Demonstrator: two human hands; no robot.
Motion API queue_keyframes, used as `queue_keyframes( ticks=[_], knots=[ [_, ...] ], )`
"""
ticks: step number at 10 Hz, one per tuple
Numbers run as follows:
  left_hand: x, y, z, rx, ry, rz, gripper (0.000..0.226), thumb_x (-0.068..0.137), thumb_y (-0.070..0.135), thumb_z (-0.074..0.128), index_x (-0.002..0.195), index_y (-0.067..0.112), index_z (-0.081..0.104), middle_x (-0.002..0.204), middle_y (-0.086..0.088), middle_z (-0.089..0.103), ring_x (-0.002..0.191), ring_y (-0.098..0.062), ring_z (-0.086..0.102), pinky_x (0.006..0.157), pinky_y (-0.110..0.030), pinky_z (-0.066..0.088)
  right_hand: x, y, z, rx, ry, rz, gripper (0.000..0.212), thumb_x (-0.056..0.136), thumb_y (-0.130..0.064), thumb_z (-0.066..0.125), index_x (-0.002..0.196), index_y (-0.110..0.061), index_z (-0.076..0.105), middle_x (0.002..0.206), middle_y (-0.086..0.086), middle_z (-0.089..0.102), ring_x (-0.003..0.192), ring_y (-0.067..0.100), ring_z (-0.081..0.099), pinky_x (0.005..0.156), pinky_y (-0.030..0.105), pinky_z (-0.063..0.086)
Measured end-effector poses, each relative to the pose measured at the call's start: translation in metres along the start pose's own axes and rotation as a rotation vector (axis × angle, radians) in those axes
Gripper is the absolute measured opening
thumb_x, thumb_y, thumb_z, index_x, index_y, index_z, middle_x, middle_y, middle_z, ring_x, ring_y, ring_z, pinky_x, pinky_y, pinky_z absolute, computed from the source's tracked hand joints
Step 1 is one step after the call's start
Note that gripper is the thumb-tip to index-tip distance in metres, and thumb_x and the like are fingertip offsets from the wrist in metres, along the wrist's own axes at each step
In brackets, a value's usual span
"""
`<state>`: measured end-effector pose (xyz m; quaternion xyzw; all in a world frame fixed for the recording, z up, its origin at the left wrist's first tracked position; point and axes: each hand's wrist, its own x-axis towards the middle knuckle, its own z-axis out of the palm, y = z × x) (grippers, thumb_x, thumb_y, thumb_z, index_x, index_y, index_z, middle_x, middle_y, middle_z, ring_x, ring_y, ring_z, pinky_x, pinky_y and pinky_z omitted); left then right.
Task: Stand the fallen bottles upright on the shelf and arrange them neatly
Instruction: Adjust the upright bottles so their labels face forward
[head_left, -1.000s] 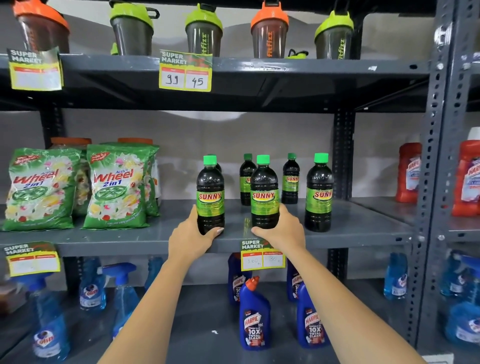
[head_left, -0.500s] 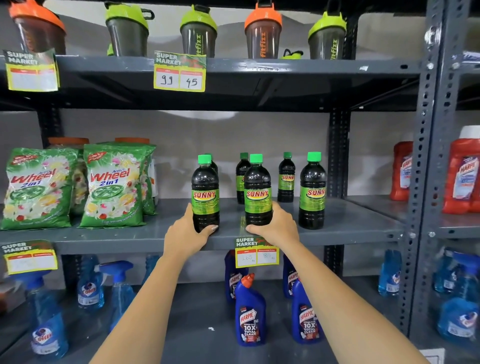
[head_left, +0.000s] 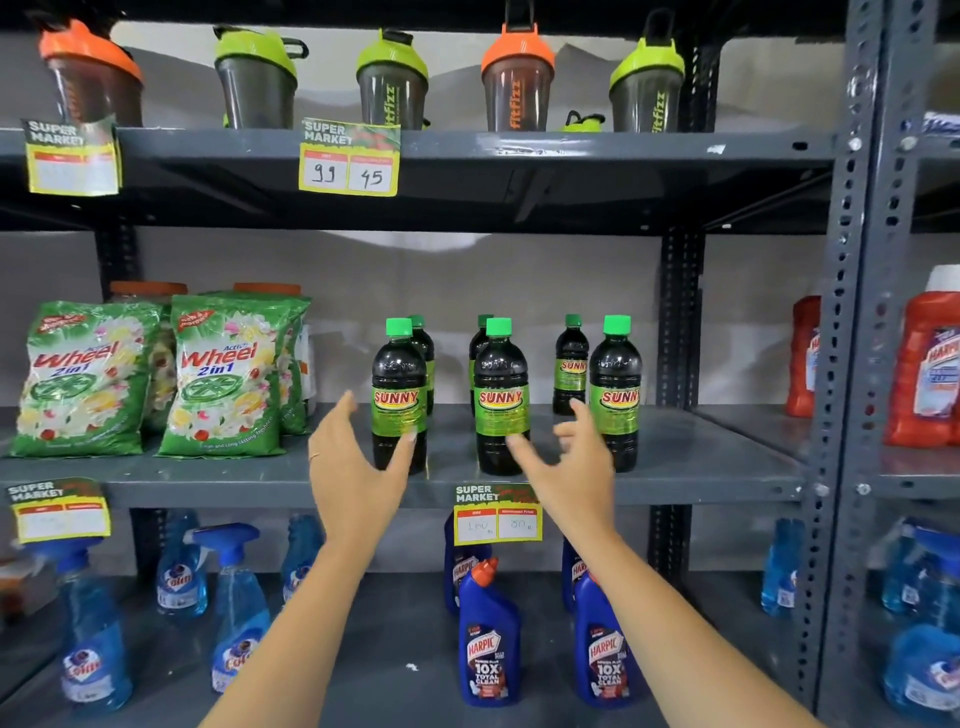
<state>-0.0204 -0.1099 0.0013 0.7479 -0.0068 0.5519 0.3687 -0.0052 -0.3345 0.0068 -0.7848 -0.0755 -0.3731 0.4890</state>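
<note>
Six Sunny bottles stand upright on the middle shelf (head_left: 675, 462), dark liquid inside, bright green caps, green labels with the name in red on a yellow band. Three form a front row near the shelf's front edge: the left front bottle (head_left: 399, 400), the middle front bottle (head_left: 500, 400) and the right front bottle (head_left: 616, 395), spaced apart with gaps between them. Behind each one stands another: the back left bottle (head_left: 423, 353) mostly hidden, the back middle bottle (head_left: 480, 338) half hidden, and the back right bottle (head_left: 570, 364) in plain sight, closer to the wall. My left hand (head_left: 353, 462) is loose, fingers spread, grip released, with the thumb tip just at the lower label of the left front bottle; I cannot tell whether it touches. My right hand (head_left: 571, 467) is also let go, fingers splayed, in front of the gap between the middle and right front bottles, one fingertip overlapping the base of the middle one. Toward the shelf's left end lean the green detergent bags (head_left: 223, 374). A price tag (head_left: 497, 514) hangs from the front edge below the middle bottle.
</note>
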Motion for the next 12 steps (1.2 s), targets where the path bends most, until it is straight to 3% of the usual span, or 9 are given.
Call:
queue_keyframes(
  ticks=[1,2,3,4,5,6,8,12],
  knots=[
    [-0.018,0.031,0.015,-0.055,-0.09,0.151,0.046,0.085,0.035,0.071,0.126,0.019,0.055,0.114,0.006,0.059,0.104,-0.013,0.055,0.089,-0.037,0.05,0.0,0.015,-0.027,0.001,0.426,-0.204,0.056,0.076,-0.036,0.077,0.121,-0.014,0.052,0.102,-0.001,0.052,0.096,0.017,0.048,0.079,0.042,0.049],
    [-0.029,0.048,0.042,-0.125,-0.317,0.009,0.067,0.082,0.044,0.073,0.137,0.017,0.048,0.129,0.007,0.056,0.115,-0.007,0.053,0.096,-0.035,0.049,0.023,0.034,-0.049,-0.067,0.374,-0.029,0.086,0.07,-0.036,0.083,0.138,-0.008,0.039,0.131,0.013,0.046,0.121,0.029,0.042,0.099,0.044,0.042],
    [-0.027,0.05,0.062,-0.133,-0.427,-0.169,0.096,0.073,0.055,0.076,0.148,0.013,0.033,0.142,-0.003,0.051,0.129,-0.016,0.047,0.104,-0.037,0.043,0.039,0.048,-0.057,-0.132,0.035,0.168,0.09,0.064,-0.051,0.085,0.136,-0.015,0.044,0.13,0.008,0.057,0.12,0.027,0.055,0.093,0.042,0.049],
    [-0.022,0.051,0.07,-0.034,-0.47,-0.174,0.094,0.071,0.056,0.078,0.145,0.014,0.04,0.134,-0.003,0.058,0.123,-0.02,0.054,0.096,-0.036,0.048,0.039,0.057,-0.057,-0.21,0.007,0.118,0.054,0.066,-0.05,0.084,0.107,-0.021,0.062,0.1,0.0,0.071,0.094,0.022,0.067,0.073,0.032,0.052],
    [-0.02,0.054,0.072,-0.026,-0.45,-0.105,0.061,0.072,0.05,0.08,0.123,0.022,0.061,0.111,0.006,0.07,0.101,-0.013,0.064,0.077,-0.026,0.048,0.039,0.056,-0.059,-0.207,0.035,0.092,0.047,0.067,-0.049,0.084,0.101,-0.021,0.065,0.093,-0.001,0.072,0.088,0.021,0.068,0.071,0.033,0.054],
    [-0.019,0.057,0.069,-0.032,-0.464,-0.081,0.051,0.075,0.045,0.079,0.119,0.025,0.065,0.106,0.009,0.07,0.09,-0.004,0.059,0.074,-0.022,0.043,0.042,0.058,-0.06,-0.227,0.018,0.082,0.047,0.066,-0.052,0.083,0.098,-0.023,0.067,0.091,-0.003,0.073,0.086,0.019,0.068,0.07,0.034,0.056],
    [-0.012,0.055,0.069,0.008,-0.536,-0.073,0.051,0.076,0.046,0.078,0.12,0.025,0.065,0.11,0.007,0.07,0.083,-0.003,0.057,0.076,-0.023,0.046,0.043,0.06,-0.062,-0.253,0.001,0.059,0.047,0.066,-0.056,0.081,0.099,-0.025,0.066,0.093,-0.003,0.074,0.087,0.019,0.068,0.07,0.032,0.054],
    [-0.017,0.052,0.07,-0.014,-0.541,-0.032,0.051,0.08,0.046,0.074,0.124,0.023,0.06,0.106,0.009,0.069,0.098,-0.014,0.064,0.077,-0.026,0.048,0.037,0.053,-0.057,-0.267,-0.033,0.035,0.056,0.069,-0.057,0.078,0.111,-0.024,0.06,0.1,-0.004,0.071,0.097,0.021,0.067,0.076,0.033,0.052]
  ],
)
